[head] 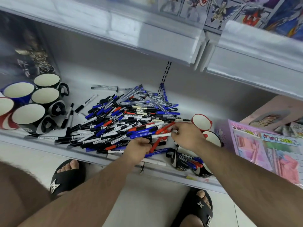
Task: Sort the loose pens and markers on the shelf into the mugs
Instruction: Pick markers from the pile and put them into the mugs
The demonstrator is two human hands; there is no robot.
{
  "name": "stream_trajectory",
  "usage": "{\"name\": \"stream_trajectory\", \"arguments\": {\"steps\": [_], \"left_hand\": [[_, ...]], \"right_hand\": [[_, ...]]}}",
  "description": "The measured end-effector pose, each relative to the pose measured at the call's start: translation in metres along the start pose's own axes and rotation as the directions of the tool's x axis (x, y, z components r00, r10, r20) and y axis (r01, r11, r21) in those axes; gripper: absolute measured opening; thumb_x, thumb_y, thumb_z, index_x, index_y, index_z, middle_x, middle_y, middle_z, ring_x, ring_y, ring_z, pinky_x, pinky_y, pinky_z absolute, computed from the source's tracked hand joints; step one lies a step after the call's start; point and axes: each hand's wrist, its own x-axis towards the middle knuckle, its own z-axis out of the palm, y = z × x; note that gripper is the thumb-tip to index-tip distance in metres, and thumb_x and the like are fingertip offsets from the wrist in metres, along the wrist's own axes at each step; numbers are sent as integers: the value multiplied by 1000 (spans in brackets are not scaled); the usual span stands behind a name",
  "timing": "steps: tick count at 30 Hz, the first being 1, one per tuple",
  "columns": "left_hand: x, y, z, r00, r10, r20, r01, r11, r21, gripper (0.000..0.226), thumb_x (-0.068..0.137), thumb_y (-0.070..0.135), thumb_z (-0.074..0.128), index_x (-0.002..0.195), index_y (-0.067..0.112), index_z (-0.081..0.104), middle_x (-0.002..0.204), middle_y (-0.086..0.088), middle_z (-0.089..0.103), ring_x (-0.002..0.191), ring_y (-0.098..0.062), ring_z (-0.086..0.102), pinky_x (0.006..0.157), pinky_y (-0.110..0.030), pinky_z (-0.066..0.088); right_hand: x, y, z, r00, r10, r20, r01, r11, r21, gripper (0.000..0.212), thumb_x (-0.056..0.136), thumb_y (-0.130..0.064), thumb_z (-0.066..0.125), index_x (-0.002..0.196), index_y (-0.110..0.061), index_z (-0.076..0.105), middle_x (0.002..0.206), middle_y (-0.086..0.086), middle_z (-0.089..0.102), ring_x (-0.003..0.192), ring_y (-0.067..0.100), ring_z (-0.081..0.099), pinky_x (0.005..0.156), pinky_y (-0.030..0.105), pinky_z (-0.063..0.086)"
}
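Curled tight, the left hand (pixel 139 147) closes its grip round several red markers (pixel 155 144) at the near edge of the pile, while the right hand (pixel 186 135) pinches at a white-barrelled marker (pixel 161 135) and the red ones beside it, fingers bent inward. Both hands sit at the right front of a big heap of pens and markers (pixel 124 118), blue, black, red and clear-barrelled, spread over the white shelf (pixel 32 143). Just right of the right hand stand two red mugs (pixel 201 122), and below its wrist two black mugs (pixel 180 163) lie near the shelf edge; the nearer one holds blue and red pens. On the left end of the shelf stands a cluster of mugs (pixel 28 113), black, blue and red, all showing bare white insides. A few black markers (pixel 68 117) lie loose between that cluster and the heap. Pink boxed toys (pixel 262 148) lean at the far right. Below, two feet in black slippers (pixel 68 176) stand on the tiled floor.
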Motion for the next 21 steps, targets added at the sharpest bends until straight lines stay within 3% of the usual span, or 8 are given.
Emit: {"name": "stream_trajectory", "arguments": {"steps": [4,7,10,13,16,18,21], "left_hand": [[7,-5,-21,996,42,-83,-34,994,103,17,94,10,59,109,17,64,101,-3,68,80,-17,58,64,-25,47],[11,-6,-35,983,25,-182,-18,999,43,18,93,7,58,109,15,63,95,0,66,73,-15,56,58,-20,45],[15,-7,-44,971,1,-239,-8,1000,-28,19,92,7,57,110,13,63,101,-7,69,76,-19,58,58,-25,45],[19,-6,-48,959,-26,-282,-16,989,-145,15,92,4,56,101,14,61,106,-19,69,75,-21,56,59,-29,43],[27,-2,-51,954,-32,-299,-41,972,-234,13,93,2,58,99,13,60,106,-17,69,79,-21,59,63,-27,44],[33,4,-53,949,-40,-312,-55,956,-289,12,94,3,57,98,13,59,98,-12,68,81,-22,62,63,-25,45],[41,9,-57,947,-65,-313,-57,930,-364,11,95,7,58,104,13,59,87,-9,65,79,-22,63,63,-26,45]], "right_hand": [[11,-20,28,971,-98,219,121,988,-94,35,89,-37,61,120,-22,59,113,1,60,98,21,58,83,35,53],[18,-31,47,933,-143,330,222,950,-217,43,83,-39,67,121,-20,56,120,5,57,106,24,55,87,37,50],[28,-36,67,904,-165,394,306,894,-328,74,74,-46,75,137,-22,43,133,7,50,123,27,47,101,41,40],[39,-40,87,878,-152,453,371,815,-446,122,62,-50,85,155,-21,11,159,16,18,146,34,18,117,51,18],[54,-47,101,886,-144,441,381,768,-514,151,54,-58,88,153,-21,-20,157,21,-27,146,38,-22,119,57,-6],[67,-55,108,893,-135,430,367,770,-521,159,50,-63,88,149,-21,-29,151,21,-38,141,37,-33,116,60,-13],[85,-66,116,884,-106,455,365,765,-530,167,42,-69,87,146,-20,-33,149,22,-40,139,37,-36,114,64,-14]]}}
